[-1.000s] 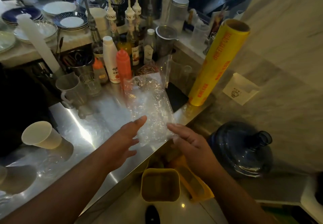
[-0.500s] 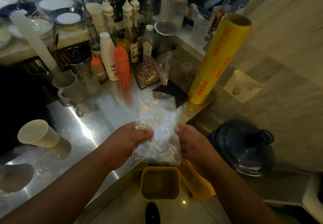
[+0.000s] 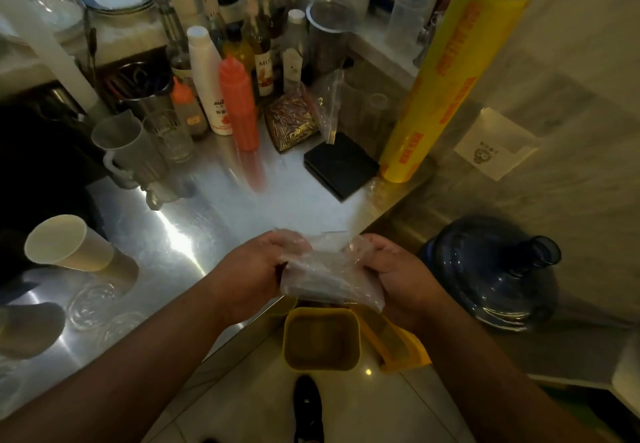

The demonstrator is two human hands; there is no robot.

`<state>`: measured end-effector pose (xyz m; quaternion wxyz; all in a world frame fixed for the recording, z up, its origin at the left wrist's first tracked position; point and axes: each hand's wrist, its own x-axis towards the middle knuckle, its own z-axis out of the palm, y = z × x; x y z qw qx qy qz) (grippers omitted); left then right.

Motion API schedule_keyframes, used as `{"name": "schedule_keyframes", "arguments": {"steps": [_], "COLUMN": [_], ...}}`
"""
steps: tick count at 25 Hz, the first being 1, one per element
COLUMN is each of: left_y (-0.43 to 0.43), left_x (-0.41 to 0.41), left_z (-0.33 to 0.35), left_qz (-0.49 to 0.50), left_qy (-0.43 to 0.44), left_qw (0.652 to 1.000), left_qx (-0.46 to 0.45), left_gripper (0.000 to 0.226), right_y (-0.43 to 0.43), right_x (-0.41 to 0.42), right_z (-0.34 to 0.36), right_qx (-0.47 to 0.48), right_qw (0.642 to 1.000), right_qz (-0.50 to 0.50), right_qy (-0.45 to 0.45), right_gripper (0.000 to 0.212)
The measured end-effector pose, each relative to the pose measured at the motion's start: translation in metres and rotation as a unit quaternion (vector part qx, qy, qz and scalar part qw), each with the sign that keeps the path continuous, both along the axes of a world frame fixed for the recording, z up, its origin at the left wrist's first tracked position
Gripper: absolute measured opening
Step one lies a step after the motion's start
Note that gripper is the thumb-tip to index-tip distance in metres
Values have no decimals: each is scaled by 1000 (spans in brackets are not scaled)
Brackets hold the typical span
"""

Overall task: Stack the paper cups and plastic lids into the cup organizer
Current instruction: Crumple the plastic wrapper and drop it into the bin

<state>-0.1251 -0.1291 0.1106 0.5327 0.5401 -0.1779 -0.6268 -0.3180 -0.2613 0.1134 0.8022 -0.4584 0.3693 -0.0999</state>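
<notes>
Both forearms reached in from the bottom of the view and met at the counter's (image 3: pixel 214 221) near edge, over a yellow bin (image 3: pixel 321 338) on the floor. L hand (image 3: pixel 252 269) and R hand (image 3: pixel 401 280) were each fisted, knuckles up, thumbs turned inward, gripping opposite ends of a crumpled clear plastic bag (image 3: pixel 325 273) bunched btwn them; bag's contents couldn't be made out. A paper cup (image 3: pixel 65 245) lay tipped on its side by the counter's left edge, w/ clear plastic lids (image 3: pixel 93 304) flat on the steel just in front of it, well apart from both hands. A yellow cling-film roll (image 3: pixel 450 75) leaned at the counter's right edge against the wall.
</notes>
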Motion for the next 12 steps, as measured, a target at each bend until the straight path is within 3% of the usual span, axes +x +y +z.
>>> {"name": "schedule_keyframes", "arguments": {"steps": [4,8,10,12], "left_y": [-3,-16,-24,-32], "left_x": [-1,-4,-8,-13], "left_z": [-23,-38,-42,-48], "left_qz": [12,-77,-91,-113], "left_qy": [-11,-199,-237,-295], "left_qw": [1000,976,966,948], "left_qx": [12,45,47,25], "left_gripper": [31,18,38,52], "right_y": [-5,-22,-30,-33], "right_x": [-9,-22,-24,-19], "right_z": [-8,-14,-20,-30], "right_qx": [-127,-173,-170,-203], "right_qw": [987,966,961,945], "right_qz": [64,162,176,195], "right_qy": [70,105,130,164], "right_gripper": [14,26,23,37]}}
